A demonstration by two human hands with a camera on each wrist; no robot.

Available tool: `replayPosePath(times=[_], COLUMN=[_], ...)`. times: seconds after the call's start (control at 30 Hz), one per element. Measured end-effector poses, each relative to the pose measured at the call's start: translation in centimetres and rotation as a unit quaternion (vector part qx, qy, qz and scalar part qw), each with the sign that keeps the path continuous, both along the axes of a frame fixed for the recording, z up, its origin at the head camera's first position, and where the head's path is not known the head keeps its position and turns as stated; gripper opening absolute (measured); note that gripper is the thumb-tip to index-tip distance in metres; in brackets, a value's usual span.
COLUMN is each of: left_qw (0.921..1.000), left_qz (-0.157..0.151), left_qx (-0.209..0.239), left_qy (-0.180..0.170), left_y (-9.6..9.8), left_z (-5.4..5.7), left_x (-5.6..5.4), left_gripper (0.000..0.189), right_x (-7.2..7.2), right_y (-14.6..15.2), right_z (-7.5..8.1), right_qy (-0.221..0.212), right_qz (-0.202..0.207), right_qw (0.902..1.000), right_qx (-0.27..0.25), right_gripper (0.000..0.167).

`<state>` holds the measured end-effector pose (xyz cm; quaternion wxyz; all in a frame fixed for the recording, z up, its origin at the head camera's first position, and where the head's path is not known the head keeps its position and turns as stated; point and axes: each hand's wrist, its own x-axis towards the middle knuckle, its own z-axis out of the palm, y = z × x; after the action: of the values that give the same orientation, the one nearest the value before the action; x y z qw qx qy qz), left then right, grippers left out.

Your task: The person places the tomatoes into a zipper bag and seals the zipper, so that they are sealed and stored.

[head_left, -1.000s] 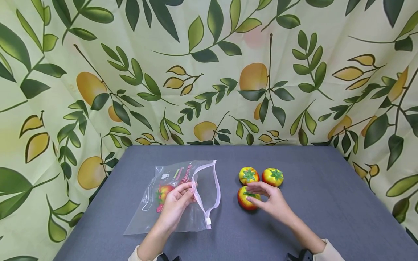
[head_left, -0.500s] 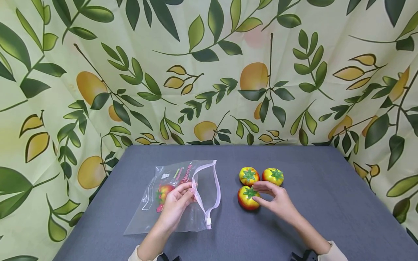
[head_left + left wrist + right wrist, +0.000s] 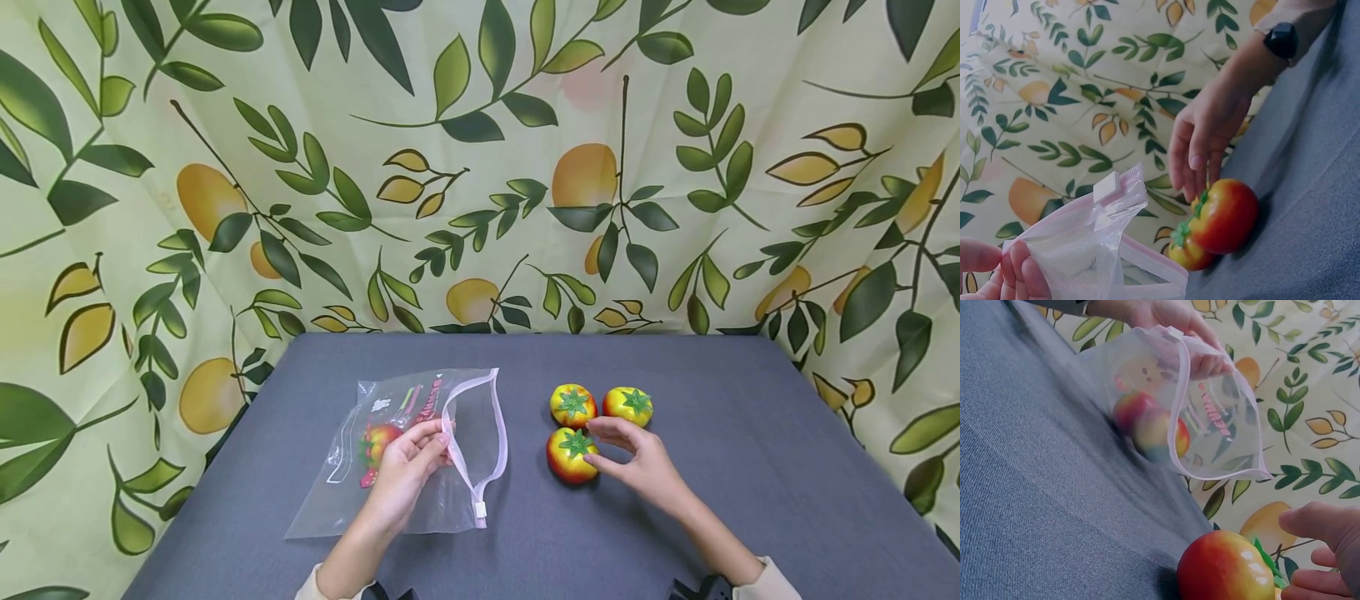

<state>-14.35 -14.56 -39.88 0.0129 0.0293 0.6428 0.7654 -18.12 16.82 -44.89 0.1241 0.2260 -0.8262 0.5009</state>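
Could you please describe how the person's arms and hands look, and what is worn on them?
The left hand and right hand are bare, with no gloves or rings visible. The right sleeve and left sleeve are pale cream. A black, rounded device sits on the right wrist; black parts also show at the left, mostly cut off. I see no cables.

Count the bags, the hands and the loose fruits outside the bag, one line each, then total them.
Bag: 1
Hands, left and right: 2
Loose fruits: 3
Total: 6
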Motion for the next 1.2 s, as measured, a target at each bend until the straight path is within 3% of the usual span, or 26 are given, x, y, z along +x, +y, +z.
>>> replayPosePath(times=[0.83, 1.2], left_qw=[1.0000, 1.0000], left_qz=[0.000, -0.004], left_qx=[0.003, 0.000], left_qy=[-0.004, -0.003], left_y=[0.1, 0.1], left_z=[0.0, 0.0], left_x=[0.0, 0.0], left_gripper=[0.024, 0.025], right_x=[-0.5, -0.5], right_y=[0.2, 0.1], right_z=[-1.8, -2.8], right_qy=[-0.042, -0.052], right_qz=[-0.002, -0.009], right_qw=[0.9990, 0.9977], right_qx=[0.012, 0.043], right_gripper=[0.048, 0.053])
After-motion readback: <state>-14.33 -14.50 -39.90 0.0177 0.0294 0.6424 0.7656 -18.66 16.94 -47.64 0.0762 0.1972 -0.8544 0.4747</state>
